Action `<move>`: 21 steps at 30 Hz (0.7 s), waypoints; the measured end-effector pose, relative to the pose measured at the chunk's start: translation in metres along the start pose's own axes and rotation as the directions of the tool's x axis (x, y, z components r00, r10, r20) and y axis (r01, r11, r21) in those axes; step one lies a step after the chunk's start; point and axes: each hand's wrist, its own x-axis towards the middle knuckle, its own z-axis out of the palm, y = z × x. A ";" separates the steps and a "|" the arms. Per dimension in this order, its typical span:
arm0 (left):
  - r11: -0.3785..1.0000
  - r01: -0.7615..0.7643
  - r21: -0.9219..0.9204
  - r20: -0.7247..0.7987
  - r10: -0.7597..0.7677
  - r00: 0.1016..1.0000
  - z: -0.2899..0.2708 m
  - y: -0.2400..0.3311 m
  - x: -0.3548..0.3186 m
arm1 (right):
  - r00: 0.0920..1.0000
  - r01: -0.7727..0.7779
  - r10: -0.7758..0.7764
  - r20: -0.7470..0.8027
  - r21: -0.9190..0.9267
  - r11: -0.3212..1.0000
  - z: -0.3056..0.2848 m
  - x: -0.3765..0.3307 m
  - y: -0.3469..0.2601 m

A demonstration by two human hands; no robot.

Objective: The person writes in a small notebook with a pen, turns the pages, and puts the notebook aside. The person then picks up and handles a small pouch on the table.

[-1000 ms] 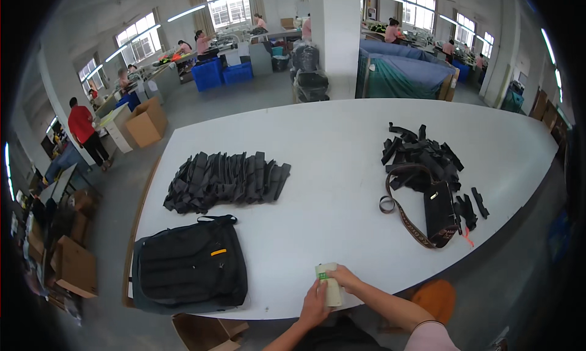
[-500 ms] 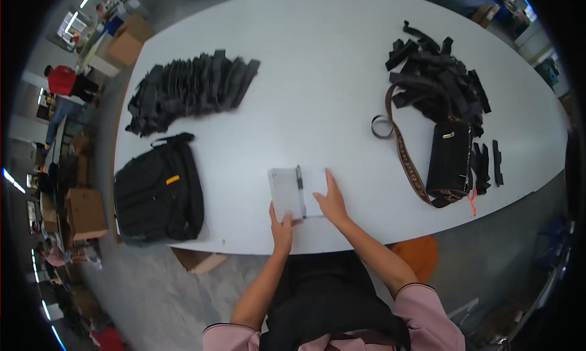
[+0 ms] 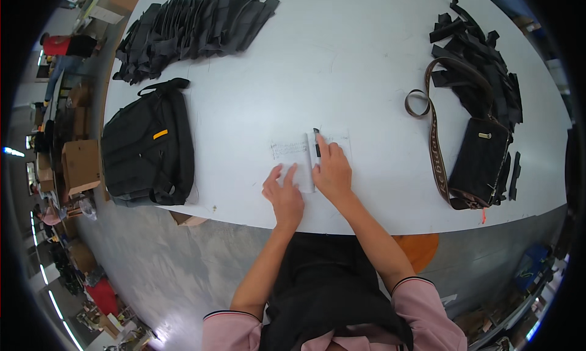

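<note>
An open notebook (image 3: 296, 179) lies flat on the white table in front of me, with lines of handwriting on its left page. My left hand (image 3: 285, 198) rests on the lower part of that page, fingers spread and holding nothing. A dark pen (image 3: 317, 145) lies upright in view along the notebook's middle fold. My right hand (image 3: 334, 171) is over the right page, fingers stretched forward against the pen's right side. The pen's lower end is hidden by this hand, and I see no closed grip on it.
To the left stands a black backpack (image 3: 149, 150) with an orange tag. Behind it is a row of black fabric pieces (image 3: 195, 31). A black shoulder bag (image 3: 479, 159) with a patterned strap (image 3: 434, 143) lies at right, beside a heap of black strips (image 3: 482, 58).
My left hand has shifted from the notebook's lower edge onto its left page. My right hand has moved from the right edge inward to the pen. The view has tilted, so the table appears higher.
</note>
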 end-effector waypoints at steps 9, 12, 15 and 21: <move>0.975 -0.196 -0.107 0.059 0.203 0.977 0.005 -0.009 0.006 | 0.892 -0.439 0.413 0.184 0.571 0.694 -0.031 -0.014 0.042; 0.974 -0.209 -0.082 0.054 0.214 0.975 0.005 -0.006 0.007 | 0.911 -0.403 0.370 0.183 0.591 0.699 -0.027 -0.018 0.045; 0.973 -0.221 -0.062 0.055 0.225 0.973 0.006 -0.004 0.005 | 0.945 -0.316 0.319 0.079 0.485 0.815 -0.029 -0.019 0.040; 0.975 -0.212 -0.070 0.053 0.216 0.975 0.005 -0.003 0.002 | 0.956 -0.282 0.290 0.037 0.375 0.883 -0.036 -0.022 0.027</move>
